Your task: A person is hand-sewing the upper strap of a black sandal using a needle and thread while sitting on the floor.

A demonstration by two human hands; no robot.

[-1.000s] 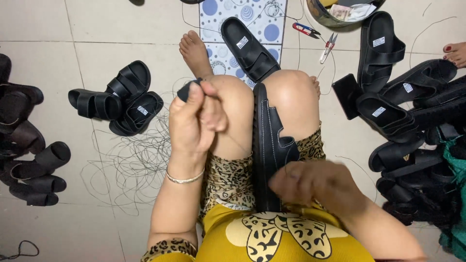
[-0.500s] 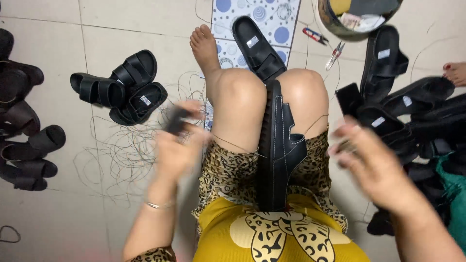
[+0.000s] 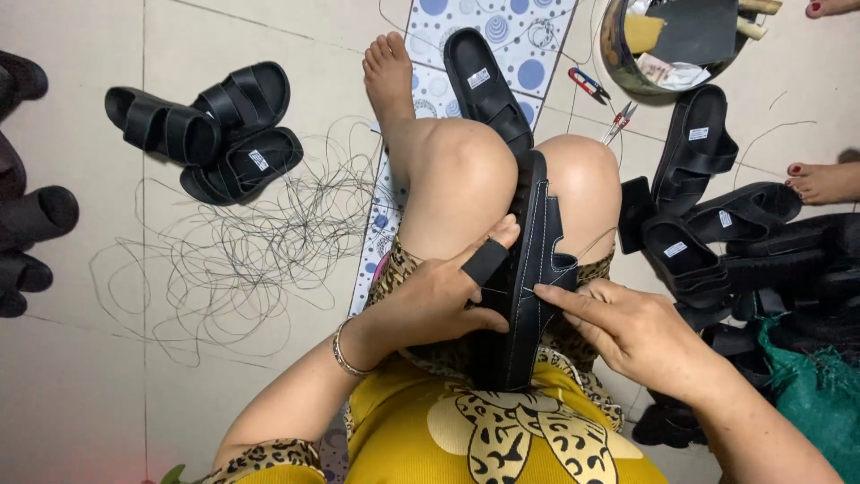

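A black sandal (image 3: 530,278) stands on edge between the person's knees, its near end hidden against the yellow shirt (image 3: 466,435). The left hand (image 3: 439,300) grips its left side, the index finger wearing a black guard (image 3: 485,262). The right hand (image 3: 640,332) pinches at the sandal's right edge, where a thin thread (image 3: 587,251) runs off; whether it holds a needle is too small to tell. Left on the floor lies a tangle of thread (image 3: 242,260), with three sandals (image 3: 215,130) beyond it and more cut off at the left edge. A heap of sandals (image 3: 726,233) crowds the right, partly hidden. Far right, a bowl (image 3: 618,54) is cut off by the top edge, snips (image 3: 589,84) just beside it. Another person's foot (image 3: 824,182) shows at the right.
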